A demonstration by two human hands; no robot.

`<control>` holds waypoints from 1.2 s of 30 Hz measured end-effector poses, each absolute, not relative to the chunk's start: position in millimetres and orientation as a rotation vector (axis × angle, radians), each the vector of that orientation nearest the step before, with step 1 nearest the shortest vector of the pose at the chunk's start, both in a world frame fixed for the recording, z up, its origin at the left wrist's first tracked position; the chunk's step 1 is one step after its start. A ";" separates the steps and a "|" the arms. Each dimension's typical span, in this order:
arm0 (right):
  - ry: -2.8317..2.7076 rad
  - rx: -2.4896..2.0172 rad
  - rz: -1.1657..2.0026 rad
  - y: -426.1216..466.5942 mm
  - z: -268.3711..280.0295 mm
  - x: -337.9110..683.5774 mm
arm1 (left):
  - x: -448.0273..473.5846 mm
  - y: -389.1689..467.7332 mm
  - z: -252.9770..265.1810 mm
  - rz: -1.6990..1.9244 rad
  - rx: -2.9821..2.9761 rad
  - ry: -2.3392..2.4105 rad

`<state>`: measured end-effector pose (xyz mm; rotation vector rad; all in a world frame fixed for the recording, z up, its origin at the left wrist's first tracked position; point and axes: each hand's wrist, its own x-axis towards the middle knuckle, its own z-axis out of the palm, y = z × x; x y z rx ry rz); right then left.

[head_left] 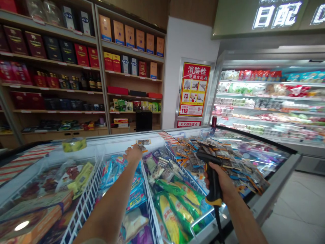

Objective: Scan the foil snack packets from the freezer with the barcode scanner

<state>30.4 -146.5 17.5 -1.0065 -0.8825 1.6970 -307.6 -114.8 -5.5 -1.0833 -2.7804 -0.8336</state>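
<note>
My left hand (133, 153) is stretched to the far inner wall of the chest freezer, its fingers closed at the edge of a small flat packet (142, 147). A second small packet (144, 142) lies right behind it. In my right hand (220, 181) is a black and yellow barcode scanner (214, 179), held by its handle with the head pointing left and its cable hanging down. Beside the scanner, many similar small packets (228, 152) are spread over the freezer's glass lid. Below my hands are bagged corn cobs (169, 215) and blue bags (135, 189).
White wire dividers (149, 206) split the freezer. Boxed and bagged food (38, 217) fills its left side. A red can (214, 121) stands at the back corner. Behind are bottle shelves (132, 47), a fire-hydrant poster (195, 88) and a lit refrigerated display (269, 105).
</note>
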 end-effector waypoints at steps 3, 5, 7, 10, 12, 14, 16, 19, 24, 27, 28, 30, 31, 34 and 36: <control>-0.891 -0.998 1.686 -148.5 19.6 27.3 | -312.8 -111.2 -2.7 -0.807 -1.131 -2.812; -0.905 -0.994 1.678 -149.5 20.9 25.3 | -315.0 -108.4 -3.1 -0.787 -1.198 -2.827; -0.923 -1.005 1.672 -149.5 22.0 22.4 | -314.5 -105.7 -4.8 -0.786 -1.265 -2.814; -0.963 -1.016 1.661 -147.0 24.2 15.3 | -308.1 -103.0 -7.2 -0.807 -1.344 -2.757; -0.992 -1.009 1.660 -144.2 27.0 8.8 | -301.3 -101.9 -7.9 -0.809 -1.396 -2.732; -1.011 -1.017 1.679 -141.0 30.7 1.7 | -293.7 -101.0 -8.3 -0.806 -1.416 -2.735; -1.033 -1.043 1.709 -138.2 34.4 -5.1 | -286.5 -100.2 -9.0 -0.793 -1.390 -2.751; -1.071 -1.101 1.729 -135.4 38.0 -13.8 | -278.5 -99.2 -9.9 -0.780 -1.378 -2.727; -1.120 -1.091 1.707 -134.7 37.6 -25.3 | -273.6 -93.5 -9.3 -0.981 -1.415 -2.713; -1.153 -1.094 1.719 -135.8 36.4 -32.1 | -271.4 -84.8 -13.3 -1.364 -1.411 -2.655; -1.163 -1.098 1.725 -136.4 36.3 -34.2 | -270.4 -81.2 -15.9 -1.466 -1.406 -2.624; -1.176 -1.108 1.727 -138.0 36.7 -37.7 | -267.7 -73.9 -22.4 -1.739 -1.408 -2.511; -1.180 -1.112 1.722 -138.8 37.1 -39.1 | -266.3 -70.6 -25.7 -1.887 -1.418 -2.432; -1.174 -1.098 1.704 -141.0 38.7 -41.6 | -262.4 -64.0 -33.0 -2.294 -1.447 -2.174; -1.166 -1.087 1.709 -141.8 39.9 -42.5 | -260.4 -62.8 -34.9 -2.454 -1.485 -2.078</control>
